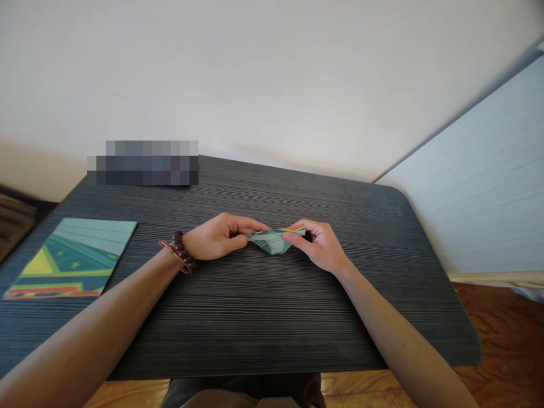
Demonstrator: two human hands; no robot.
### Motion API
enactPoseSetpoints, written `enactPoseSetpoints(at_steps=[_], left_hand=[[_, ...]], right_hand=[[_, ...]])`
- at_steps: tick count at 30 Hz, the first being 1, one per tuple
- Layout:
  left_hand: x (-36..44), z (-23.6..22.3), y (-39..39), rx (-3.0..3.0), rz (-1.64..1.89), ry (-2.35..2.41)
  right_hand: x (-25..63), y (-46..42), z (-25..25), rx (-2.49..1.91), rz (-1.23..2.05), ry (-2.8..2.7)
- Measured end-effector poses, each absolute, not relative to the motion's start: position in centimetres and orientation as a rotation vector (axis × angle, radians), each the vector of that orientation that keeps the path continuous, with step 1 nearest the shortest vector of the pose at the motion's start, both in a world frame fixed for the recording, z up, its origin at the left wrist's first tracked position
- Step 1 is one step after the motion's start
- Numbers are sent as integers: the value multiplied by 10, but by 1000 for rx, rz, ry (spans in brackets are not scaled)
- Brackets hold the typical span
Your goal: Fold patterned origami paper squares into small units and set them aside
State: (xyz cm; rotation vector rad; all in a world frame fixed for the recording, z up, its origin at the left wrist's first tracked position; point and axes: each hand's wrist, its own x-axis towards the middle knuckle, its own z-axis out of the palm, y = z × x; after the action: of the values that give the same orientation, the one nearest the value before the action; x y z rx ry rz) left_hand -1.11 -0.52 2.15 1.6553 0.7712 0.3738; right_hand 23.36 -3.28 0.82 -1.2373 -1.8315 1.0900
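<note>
A dark, streaked table (255,328) carries a patterned sheet (72,258) at left and a grayish object (147,164) (pixelated) farther back.

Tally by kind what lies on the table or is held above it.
Folded patterned paper, between the left hand and right hand: 1
Flat patterned paper, at left: 1 visible; layers beneath can't be told
Pixelated item, kind unclear: 1 patch
Total: 3
</note>
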Motion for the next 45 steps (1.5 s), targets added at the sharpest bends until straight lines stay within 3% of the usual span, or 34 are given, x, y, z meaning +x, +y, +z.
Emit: enactPoseSetpoints(at_steps=[20, 45], left_hand=[[-2, 18, -9, 1729, 440, 916], [-14, 18, -3, 1624, 320, 711]], right_hand=[[232, -35, 7, -1267, 1017, -1860], [239, -33, 3, -1264, 1170, -1797]])
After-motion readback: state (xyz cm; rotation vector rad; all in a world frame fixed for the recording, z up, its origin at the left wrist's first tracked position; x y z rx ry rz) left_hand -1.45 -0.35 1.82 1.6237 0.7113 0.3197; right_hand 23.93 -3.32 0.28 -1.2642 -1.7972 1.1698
